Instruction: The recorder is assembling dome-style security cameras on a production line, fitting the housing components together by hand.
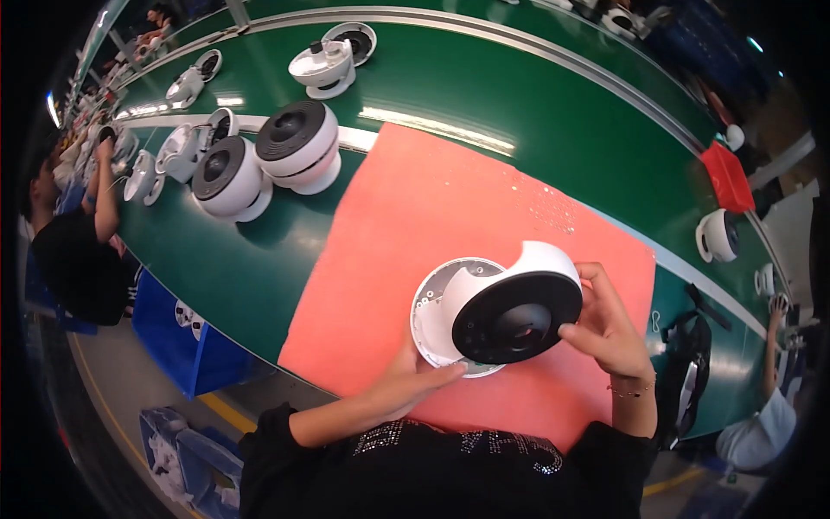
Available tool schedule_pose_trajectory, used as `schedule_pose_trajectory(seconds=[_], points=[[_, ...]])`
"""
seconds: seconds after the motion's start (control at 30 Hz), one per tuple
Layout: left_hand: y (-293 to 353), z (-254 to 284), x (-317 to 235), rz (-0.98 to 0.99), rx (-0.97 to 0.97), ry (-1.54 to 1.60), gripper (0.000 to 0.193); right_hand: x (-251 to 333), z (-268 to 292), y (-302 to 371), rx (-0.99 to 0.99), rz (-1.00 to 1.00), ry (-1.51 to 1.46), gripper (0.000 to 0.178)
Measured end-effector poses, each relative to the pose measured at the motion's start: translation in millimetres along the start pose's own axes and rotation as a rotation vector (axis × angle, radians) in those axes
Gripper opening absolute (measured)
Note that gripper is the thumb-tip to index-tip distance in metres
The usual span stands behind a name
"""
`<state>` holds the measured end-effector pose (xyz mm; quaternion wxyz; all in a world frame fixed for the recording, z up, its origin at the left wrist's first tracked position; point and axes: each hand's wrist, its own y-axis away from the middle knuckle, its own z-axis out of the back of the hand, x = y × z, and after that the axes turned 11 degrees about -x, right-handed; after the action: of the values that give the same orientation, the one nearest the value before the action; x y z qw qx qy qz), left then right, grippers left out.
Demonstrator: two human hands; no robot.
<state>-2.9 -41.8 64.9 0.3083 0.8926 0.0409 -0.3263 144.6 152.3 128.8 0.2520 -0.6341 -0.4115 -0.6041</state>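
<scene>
In front of me, over the orange-pink mat (406, 199), is a white round housing (550, 259) with a glossy black face and a dark dome in its middle. It is tilted, with the black face toward me. My right hand (609, 324) grips its right side, thumb on the edge of the face. Behind and left of it is a round white base (421, 333), with a grey inside and small screw posts. My left hand (413, 374) holds the base's lower left rim, thumb along the front and the other fingers mostly hidden. Whether the two parts are joined, I cannot tell.
Finished-looking white units with black tops (298, 143) stand on the green bench (277, 233) at left. Opened units (324, 69) sit farther back. A red bin (727, 177) and black bag (687, 372) are at right; a blue crate (186, 337) is below left. Co-workers sit both sides.
</scene>
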Motion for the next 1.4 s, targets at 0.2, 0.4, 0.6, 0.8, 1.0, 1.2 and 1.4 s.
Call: schedule_pose_trajectory(seconds=[0.2, 0.4, 0.6, 0.8, 1.0, 1.2, 1.4], points=[[12.6, 29.9, -8.7, -0.338, 0.089, -0.395, 0.083, -0.7, -8.5, 37.5, 0.068, 0.047, 0.186, 0.048], [0.0, 25.3, -39.2, -0.360, 0.123, -0.636, 0.062, -21.2, -28.9, 49.7, 0.070, 0.106, 0.161, 0.053], [-24.7, 11.2, -59.3, 0.118, 0.031, -0.412, 0.077, 11.3, -33.9, 3.6, -0.225, -0.163, -0.276, 0.052], [-36.8, 15.3, -50.3, -0.670, -0.082, -0.744, 0.072, 73.8, -61.4, -13.7, -0.130, 0.165, -0.084, 0.064], [-2.8, 1.6, -21.6, -0.123, -0.135, 0.213, 0.064, 46.0, -45.6, 17.8, 0.168, 0.196, 0.208, 0.063], [-4.8, 12.3, 15.4, -0.061, -0.069, 0.015, 0.077, -2.4, -30.5, 37.6, -0.026, 0.067, 0.293, 0.046], [-2.7, 41.9, -26.1, -0.320, 0.143, -0.527, 0.064, -25.1, -33.1, 57.2, -0.071, 0.112, 0.183, 0.044]])
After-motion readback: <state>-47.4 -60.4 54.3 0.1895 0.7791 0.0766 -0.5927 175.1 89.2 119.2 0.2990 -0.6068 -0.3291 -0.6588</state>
